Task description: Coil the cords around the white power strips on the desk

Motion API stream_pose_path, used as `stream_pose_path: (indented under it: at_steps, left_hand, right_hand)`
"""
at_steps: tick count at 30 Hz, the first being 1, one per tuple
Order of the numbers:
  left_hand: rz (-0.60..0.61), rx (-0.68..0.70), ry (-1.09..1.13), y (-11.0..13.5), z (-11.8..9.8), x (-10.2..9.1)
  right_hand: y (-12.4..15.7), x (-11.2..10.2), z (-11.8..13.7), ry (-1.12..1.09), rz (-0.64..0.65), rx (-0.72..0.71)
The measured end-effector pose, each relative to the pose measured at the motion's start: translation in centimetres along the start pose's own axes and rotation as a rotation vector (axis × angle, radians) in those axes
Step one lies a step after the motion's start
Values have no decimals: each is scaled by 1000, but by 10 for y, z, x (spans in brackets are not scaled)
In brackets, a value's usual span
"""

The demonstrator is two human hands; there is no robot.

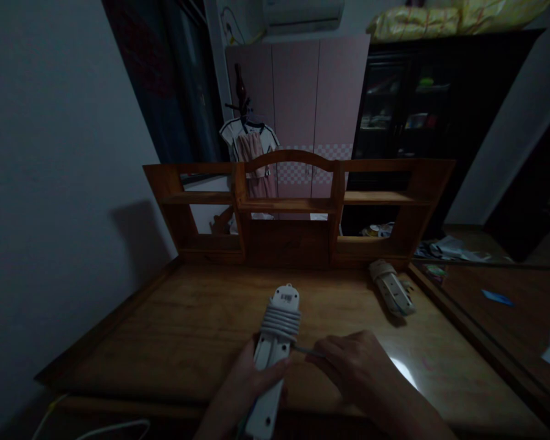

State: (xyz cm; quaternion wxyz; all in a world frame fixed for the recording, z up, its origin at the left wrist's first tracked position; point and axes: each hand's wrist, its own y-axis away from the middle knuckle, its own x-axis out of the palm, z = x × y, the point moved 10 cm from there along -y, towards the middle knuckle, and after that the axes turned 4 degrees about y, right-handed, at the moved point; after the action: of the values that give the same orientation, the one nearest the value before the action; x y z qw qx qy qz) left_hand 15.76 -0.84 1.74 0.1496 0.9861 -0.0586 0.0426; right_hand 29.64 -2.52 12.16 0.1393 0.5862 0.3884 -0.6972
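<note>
A white power strip lies lengthwise on the wooden desk, its cable wound in tight coils round the far half. My left hand is closed round the strip's near half. My right hand pinches the loose end of the cable just right of the coils, fingers pressed together.
A second, beige power strip lies at the desk's back right. A wooden shelf unit stands along the desk's back edge. A grey wall is at the left. A white cord hangs off the desk's near left edge. Papers lie on the floor at right.
</note>
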Motion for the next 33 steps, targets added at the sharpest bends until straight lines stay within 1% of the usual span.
stream_pose_path:
  at_steps: [3,6,10,12,14,18,21,23,26,28,29,31,33]
  left_hand:
    - [35,2,-85,-2,1,2]
    - [22,27,-172,-7,2,4]
    - [85,96,-188,-8,1,18]
    - [95,146,-223,-6,-4,22]
    - [87,205,-259,-5,-11,25]
    - [50,259,-303,-3,-22,28]
    - [32,296,-318,-1,-28,30]
    - [38,292,-331,-1,-30,31]
    - [-3,280,-373,0,-34,27]
    - [-37,280,-393,1,-40,23]
    - [-42,285,-393,1,-42,23]
    - [-35,294,-372,-1,-44,23]
    - [-28,283,-353,-5,-38,23]
  right_hand:
    - [0,3,3,5,1,-39]
    - [-3,6,3,24,19,-62]
    - [-7,2,1,51,55,-72]
    - [-8,-1,0,52,86,-86]
    - [-9,-5,-3,73,90,-78]
    - [-9,-17,-13,141,-6,10]
    - [-6,-20,-14,150,-44,14]
    - [-6,-22,-17,156,-59,22]
    - [-9,-30,-25,178,-104,78]
    - [-11,-31,-21,186,-106,74]
    - [-12,-29,-14,189,-88,46]
    - [-13,-18,6,198,-21,-53]
    - [-11,-3,22,198,68,-134]
